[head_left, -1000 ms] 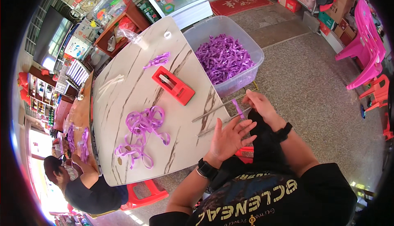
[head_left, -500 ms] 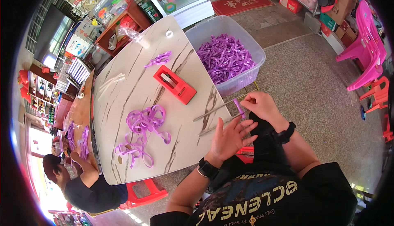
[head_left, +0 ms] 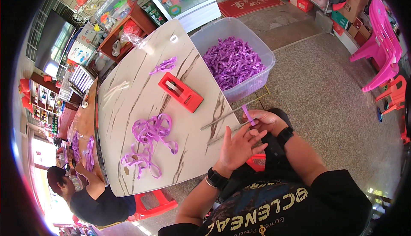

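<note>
Since the frame half a second ago, the right hand [head_left: 269, 121] has dropped and drawn in toward the left hand [head_left: 241, 148], so that it now meets the short purple strip [head_left: 246, 112]; the left hand has stayed nearly where it was. The strip is just past the right edge of the desk [head_left: 190, 129], near its closest corner, beside the metal rod [head_left: 218, 120] that juts over that edge. The left fingers are spread wide, palm up. The right fingers are bent about the strip, but whether they pinch it I cannot tell.

What could go wrong, as I judge it: the strip could slip or twist if that pinch is loose, since the ribbon looks smooth and narrow. The rod could be knocked askew, because both hands work close against its end. If dropped, the strip would likely fall off the desk, as nothing of the desktop seems to lie under it.

Counted: one strip at the hands; one red tape dispenser [head_left: 180, 92] near the middle of the right edge; one loose ribbon heap [head_left: 152, 129] toward the near edge, its strands too tangled to count; one small purple bundle [head_left: 164, 65] and one white ring [head_left: 173, 39] toward the far corner; at least two pale sticks [head_left: 115, 91] by the left edge; one clear bin [head_left: 269, 62] beside the right edge, its purple pieces past counting.
</note>
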A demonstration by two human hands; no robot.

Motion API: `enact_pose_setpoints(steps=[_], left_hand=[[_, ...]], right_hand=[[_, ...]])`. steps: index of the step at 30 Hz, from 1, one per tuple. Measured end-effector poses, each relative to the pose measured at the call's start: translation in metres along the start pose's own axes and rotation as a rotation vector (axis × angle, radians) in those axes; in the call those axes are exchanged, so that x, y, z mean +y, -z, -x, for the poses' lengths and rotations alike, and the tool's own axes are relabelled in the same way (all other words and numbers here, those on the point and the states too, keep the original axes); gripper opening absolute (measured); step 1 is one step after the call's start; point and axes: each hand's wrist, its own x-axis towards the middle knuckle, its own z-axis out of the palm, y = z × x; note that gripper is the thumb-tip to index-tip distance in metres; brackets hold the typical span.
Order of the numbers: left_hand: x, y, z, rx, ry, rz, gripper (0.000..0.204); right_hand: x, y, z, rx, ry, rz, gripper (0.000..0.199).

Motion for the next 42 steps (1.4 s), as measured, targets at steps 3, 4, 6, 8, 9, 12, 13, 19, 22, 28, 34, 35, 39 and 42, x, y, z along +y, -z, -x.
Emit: enact_pose_setpoints(steps=[3, 4, 6, 8, 9, 12, 13, 19, 22, 28, 34, 35, 39, 42], left_hand=[[0.0, 0.005, 0.002, 0.002, -0.012, -0.004, 0.078], [0.0, 0.005, 0.001, 0.0, -0.007, -0.004, 0.078], [-0.002, 0.004, 0.001, 0.0, -0.011, 0.028, 0.078], [-0.001, 0.005, 0.0, 0.0, -0.005, 0.032, 0.078], [-0.001, 0.005, -0.001, -0.001, 0.0, 0.038, 0.077], [-0.001, 0.004, 0.001, 0.034, -0.018, 0.035, 0.076], [0.0, 0.004, 0.002, 0.033, -0.023, 0.035, 0.076], [0.001, 0.006, 0.003, -0.014, -0.035, 0.034, 0.075], [0.001, 0.006, 0.003, -0.021, -0.047, 0.036, 0.074], [-0.001, 0.009, 0.0, 0.004, -0.006, -0.027, 0.068], [0.012, -0.034, 0.006, 0.155, -0.082, -0.797, 0.048], [0.016, -0.043, 0.002, 0.155, -0.087, -0.795, 0.048], [0.035, -0.065, -0.003, 0.078, -0.309, -1.378, 0.054], [0.042, -0.085, 0.004, -0.042, -0.364, -1.533, 0.04]], right_hand=[[0.009, -0.01, -0.007, -0.02, 0.003, -0.036, 0.021], [0.009, -0.014, -0.006, -0.033, 0.008, -0.021, 0.023], [0.012, -0.002, -0.016, -0.08, 0.014, -0.053, 0.025], [0.009, 0.003, -0.019, -0.133, 0.018, -0.081, 0.029], [0.007, 0.007, -0.015, -0.054, 0.047, 0.022, 0.03], [-0.016, -0.015, 0.007, 0.087, 0.012, 0.16, 0.032], [-0.025, -0.026, 0.018, 0.155, -0.042, 0.197, 0.033], [-0.041, -0.05, 0.03, 0.11, -0.04, 0.317, 0.029], [-0.038, -0.037, 0.019, 0.084, -0.056, 0.306, 0.026], [-0.057, -0.005, 0.046, 0.158, 0.044, 0.305, 0.025], [-0.081, -0.075, 0.113, 0.055, 0.132, 0.93, 0.029], [-0.082, -0.087, 0.12, 0.005, 0.131, 1.02, 0.03], [-0.08, -0.11, 0.13, -0.116, 0.09, 1.019, 0.028], [-0.08, -0.126, 0.129, -0.165, 0.052, 1.005, 0.029]])
